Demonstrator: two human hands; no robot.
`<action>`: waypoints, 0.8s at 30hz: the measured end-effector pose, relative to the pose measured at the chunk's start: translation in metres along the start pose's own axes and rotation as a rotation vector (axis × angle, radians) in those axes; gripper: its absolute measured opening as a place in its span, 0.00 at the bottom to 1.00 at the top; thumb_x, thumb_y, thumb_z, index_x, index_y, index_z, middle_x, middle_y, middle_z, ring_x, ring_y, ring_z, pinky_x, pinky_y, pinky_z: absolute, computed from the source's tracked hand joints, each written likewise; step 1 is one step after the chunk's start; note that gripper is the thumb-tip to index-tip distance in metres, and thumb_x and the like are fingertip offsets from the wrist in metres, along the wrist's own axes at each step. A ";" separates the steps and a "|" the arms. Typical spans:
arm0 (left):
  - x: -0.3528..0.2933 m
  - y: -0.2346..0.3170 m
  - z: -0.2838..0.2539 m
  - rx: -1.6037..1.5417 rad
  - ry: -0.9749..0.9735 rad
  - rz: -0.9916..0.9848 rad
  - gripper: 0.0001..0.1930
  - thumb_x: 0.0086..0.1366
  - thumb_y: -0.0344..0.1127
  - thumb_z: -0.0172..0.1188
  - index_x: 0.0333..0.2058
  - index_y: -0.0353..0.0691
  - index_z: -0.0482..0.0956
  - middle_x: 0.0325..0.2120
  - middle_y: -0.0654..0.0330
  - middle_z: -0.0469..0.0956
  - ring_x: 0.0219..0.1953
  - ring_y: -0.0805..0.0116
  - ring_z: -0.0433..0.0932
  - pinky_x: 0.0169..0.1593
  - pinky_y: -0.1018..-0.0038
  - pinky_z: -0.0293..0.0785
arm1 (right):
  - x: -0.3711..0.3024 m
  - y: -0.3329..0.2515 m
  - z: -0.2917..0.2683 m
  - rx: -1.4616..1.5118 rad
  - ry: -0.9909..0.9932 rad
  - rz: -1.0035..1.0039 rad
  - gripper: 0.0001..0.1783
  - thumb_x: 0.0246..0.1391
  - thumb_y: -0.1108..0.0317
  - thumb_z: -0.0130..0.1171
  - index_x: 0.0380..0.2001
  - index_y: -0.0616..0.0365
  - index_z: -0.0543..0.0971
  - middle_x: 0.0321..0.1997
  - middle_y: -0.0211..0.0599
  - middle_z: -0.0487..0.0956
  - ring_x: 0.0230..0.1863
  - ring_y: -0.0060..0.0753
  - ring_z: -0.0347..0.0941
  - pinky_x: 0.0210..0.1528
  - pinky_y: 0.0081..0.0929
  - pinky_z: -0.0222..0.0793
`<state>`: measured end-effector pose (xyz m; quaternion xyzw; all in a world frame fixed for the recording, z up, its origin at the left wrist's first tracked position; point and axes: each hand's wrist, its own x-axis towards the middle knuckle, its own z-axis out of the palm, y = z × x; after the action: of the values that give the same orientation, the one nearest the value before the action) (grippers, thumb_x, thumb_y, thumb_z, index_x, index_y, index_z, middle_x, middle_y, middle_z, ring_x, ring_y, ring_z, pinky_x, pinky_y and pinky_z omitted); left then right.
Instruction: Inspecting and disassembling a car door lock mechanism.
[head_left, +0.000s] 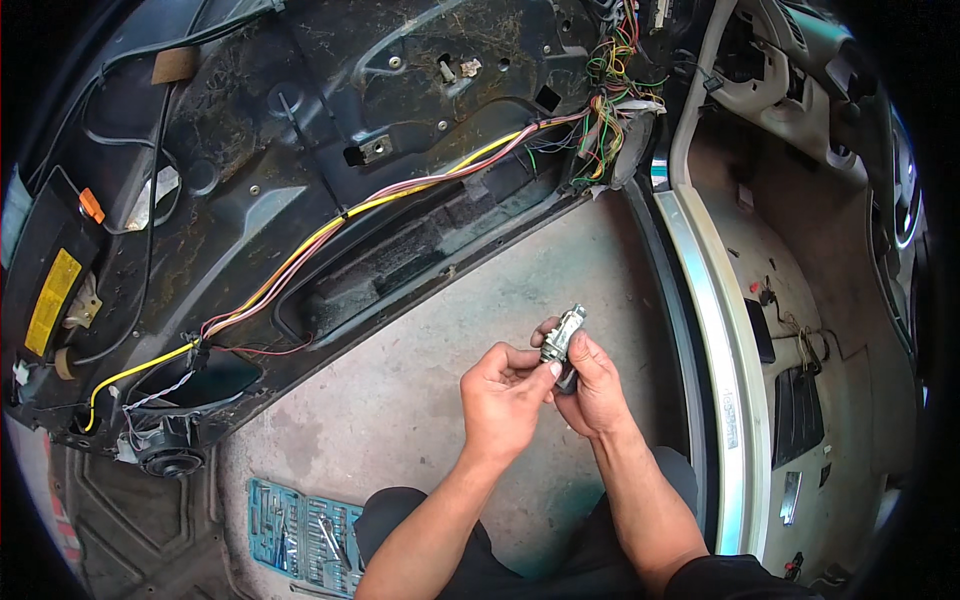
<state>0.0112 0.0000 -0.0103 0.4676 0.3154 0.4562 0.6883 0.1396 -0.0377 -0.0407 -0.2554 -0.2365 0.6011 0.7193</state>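
Both my hands meet in front of my knees, over the bare floor between the open car door [300, 130] and the sill [715, 330]. Between them is a small silvery metal part [562, 335] that looks like a lock cylinder, tilted with its narrow end up and away from me. My left hand [505, 400] pinches its lower end with thumb and fingertips. Along its right side lies the thumb of my right hand [595, 385], with the fingers curled behind and partly hidden. Something dark at its lower end is mostly covered by my fingers.
A yellow, pink and white wire bundle [345, 215] runs along the stripped door panel to a tangle of coloured wires [605, 130]. A speaker [172, 455] hangs at the door's lower corner. On the floor lies an open blue socket set [290, 530].
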 end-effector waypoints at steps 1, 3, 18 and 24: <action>-0.001 0.000 0.000 0.189 0.031 0.063 0.08 0.63 0.20 0.70 0.37 0.29 0.79 0.32 0.50 0.86 0.29 0.66 0.84 0.33 0.72 0.82 | 0.001 0.005 0.001 -0.036 0.066 -0.027 0.27 0.72 0.46 0.56 0.57 0.60 0.76 0.47 0.34 0.82 0.39 0.25 0.78 0.39 0.27 0.77; 0.001 0.002 -0.001 0.525 0.014 0.412 0.09 0.60 0.19 0.70 0.37 0.29 0.79 0.31 0.51 0.85 0.29 0.63 0.83 0.33 0.70 0.81 | 0.002 0.007 0.003 -0.073 0.132 -0.052 0.27 0.72 0.46 0.56 0.57 0.60 0.76 0.47 0.34 0.82 0.41 0.25 0.79 0.44 0.27 0.78; 0.004 0.013 -0.004 1.199 -0.089 0.604 0.11 0.67 0.33 0.65 0.42 0.32 0.76 0.38 0.49 0.80 0.43 0.50 0.79 0.41 0.57 0.79 | 0.003 0.014 0.000 0.020 0.167 -0.061 0.27 0.76 0.47 0.48 0.58 0.61 0.75 0.54 0.37 0.80 0.53 0.31 0.77 0.62 0.31 0.74; 0.007 0.004 -0.011 1.278 -0.157 0.524 0.10 0.71 0.35 0.61 0.39 0.32 0.74 0.38 0.46 0.79 0.43 0.45 0.78 0.41 0.52 0.77 | 0.003 0.015 -0.003 0.046 0.110 -0.037 0.25 0.76 0.48 0.49 0.58 0.60 0.76 0.53 0.35 0.80 0.53 0.28 0.76 0.61 0.31 0.72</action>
<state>0.0027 0.0106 -0.0111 0.8735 0.3484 0.2969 0.1658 0.1309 -0.0327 -0.0521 -0.2669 -0.1874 0.5783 0.7478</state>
